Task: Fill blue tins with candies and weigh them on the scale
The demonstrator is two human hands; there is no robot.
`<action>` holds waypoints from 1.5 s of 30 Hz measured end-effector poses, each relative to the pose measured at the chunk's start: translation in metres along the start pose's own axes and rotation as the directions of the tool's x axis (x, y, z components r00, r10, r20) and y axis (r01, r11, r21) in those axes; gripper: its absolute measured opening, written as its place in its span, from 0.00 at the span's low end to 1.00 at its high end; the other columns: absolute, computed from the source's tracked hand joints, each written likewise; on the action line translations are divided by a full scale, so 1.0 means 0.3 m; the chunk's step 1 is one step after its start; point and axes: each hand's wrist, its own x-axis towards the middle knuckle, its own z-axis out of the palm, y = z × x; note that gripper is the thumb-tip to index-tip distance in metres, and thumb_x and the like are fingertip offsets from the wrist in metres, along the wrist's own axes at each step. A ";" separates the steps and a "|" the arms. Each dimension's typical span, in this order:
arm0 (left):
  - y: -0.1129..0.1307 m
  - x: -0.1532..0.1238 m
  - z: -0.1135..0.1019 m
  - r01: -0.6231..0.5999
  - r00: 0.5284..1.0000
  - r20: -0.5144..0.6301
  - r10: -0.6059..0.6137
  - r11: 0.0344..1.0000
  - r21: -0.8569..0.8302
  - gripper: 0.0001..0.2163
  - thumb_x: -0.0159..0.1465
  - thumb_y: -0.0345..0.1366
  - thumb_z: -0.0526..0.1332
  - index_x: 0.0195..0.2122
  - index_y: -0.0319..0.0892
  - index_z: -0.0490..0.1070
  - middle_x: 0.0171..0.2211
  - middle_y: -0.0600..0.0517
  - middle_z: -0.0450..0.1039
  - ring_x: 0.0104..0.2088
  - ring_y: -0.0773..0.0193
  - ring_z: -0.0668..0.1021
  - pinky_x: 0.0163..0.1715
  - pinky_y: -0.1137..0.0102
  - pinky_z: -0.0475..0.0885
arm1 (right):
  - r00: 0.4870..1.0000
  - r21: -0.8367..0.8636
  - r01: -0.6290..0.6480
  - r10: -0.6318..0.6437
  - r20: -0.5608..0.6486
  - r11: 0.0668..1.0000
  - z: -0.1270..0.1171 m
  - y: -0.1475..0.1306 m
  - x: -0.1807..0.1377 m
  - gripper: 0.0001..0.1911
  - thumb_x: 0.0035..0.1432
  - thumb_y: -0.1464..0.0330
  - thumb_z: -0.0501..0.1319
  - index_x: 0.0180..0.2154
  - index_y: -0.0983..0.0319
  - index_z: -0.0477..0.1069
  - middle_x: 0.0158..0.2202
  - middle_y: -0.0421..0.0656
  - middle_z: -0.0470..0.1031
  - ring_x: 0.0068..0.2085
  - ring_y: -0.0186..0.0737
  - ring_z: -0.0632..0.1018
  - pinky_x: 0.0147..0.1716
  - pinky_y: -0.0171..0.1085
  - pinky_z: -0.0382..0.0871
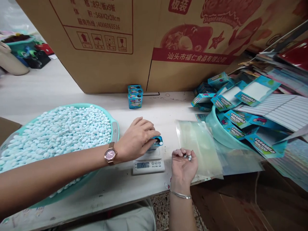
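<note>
My left hand (136, 138), with a watch on its wrist, reaches over a digital scale (149, 167). Its fingers are bent around a small blue candy box (157, 141) on the scale's platform, hiding most of it. A white piece shows at the box's dark opening. To the right of the scale, my right hand (184, 166) is turned palm up. Its fingers curl over a few small pale candies (189, 157). Beside my left forearm stands a wide turquoise basin (115, 128) heaped with pale blue candies (64, 128).
Several small blue boxes (135, 101) stand stacked before a large cardboard carton (108, 70). Clear plastic sheets (197, 141) lie on the right of the table. A turquoise tub (210, 120) overflows with printed display cartons (261, 146). The table's front edge is close to my lap.
</note>
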 end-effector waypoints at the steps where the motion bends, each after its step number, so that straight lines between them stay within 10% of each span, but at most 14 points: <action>1: 0.005 0.007 0.002 -0.002 1.000 0.019 0.002 1.000 0.012 0.11 0.68 0.36 0.53 0.46 0.46 0.73 0.41 0.49 0.73 0.49 0.57 0.70 0.57 0.53 0.57 | 1.000 -0.034 -0.012 0.012 -0.004 0.999 -0.021 0.007 -0.007 0.13 0.50 0.66 0.61 0.24 0.60 0.55 0.23 0.32 0.59 0.22 0.26 0.64 0.23 0.29 0.65; 10: 0.031 0.066 0.040 0.005 0.990 0.143 -0.016 0.997 0.076 0.09 0.66 0.38 0.55 0.39 0.44 0.75 0.39 0.49 0.74 0.48 0.55 0.71 0.58 0.49 0.53 | 0.996 -0.243 -0.082 0.071 -0.051 0.967 -0.076 0.023 -0.064 0.10 0.50 0.67 0.64 0.36 0.61 0.69 0.30 0.35 0.67 0.26 0.27 0.69 0.20 0.27 0.64; 28: -0.010 0.030 -0.040 0.120 0.990 -0.077 -0.119 0.993 0.002 0.09 0.66 0.34 0.54 0.33 0.43 0.73 0.33 0.52 0.74 0.38 0.61 0.72 0.49 0.60 0.62 | 0.980 -0.546 0.003 0.105 0.166 0.838 -0.039 0.047 -0.099 0.16 0.55 0.55 0.63 0.35 0.60 0.67 0.18 0.29 0.50 0.18 0.25 0.49 0.14 0.25 0.42; 32: -0.026 -0.009 -0.092 0.155 0.981 -0.113 -0.158 0.987 -0.036 0.08 0.66 0.34 0.55 0.33 0.43 0.73 0.33 0.52 0.75 0.38 0.62 0.73 0.47 0.62 0.63 | 0.951 -0.784 0.241 0.022 0.309 0.572 -0.046 0.048 -0.119 0.13 0.59 0.56 0.60 0.36 0.60 0.68 0.20 0.32 0.59 0.20 0.28 0.59 0.19 0.28 0.52; 38: -0.022 -0.060 -0.103 0.178 0.978 -0.103 -0.180 0.984 -0.029 0.07 0.66 0.36 0.56 0.39 0.42 0.73 0.38 0.50 0.75 0.42 0.59 0.73 0.49 0.60 0.63 | 0.753 -0.751 0.657 0.098 0.651 -0.057 -0.028 0.092 -0.143 0.11 0.64 0.63 0.54 0.43 0.59 0.70 0.32 0.43 0.76 0.28 0.38 0.72 0.28 0.34 0.56; 45: -0.012 -0.078 -0.120 0.182 0.978 -0.094 -0.185 0.983 -0.037 0.08 0.65 0.35 0.56 0.42 0.43 0.71 0.40 0.50 0.74 0.43 0.59 0.72 0.50 0.59 0.63 | 0.587 -0.551 0.791 0.076 0.806 -0.266 -0.060 0.105 -0.115 0.08 0.62 0.67 0.56 0.41 0.58 0.72 0.24 0.41 0.72 0.23 0.37 0.69 0.22 0.34 0.51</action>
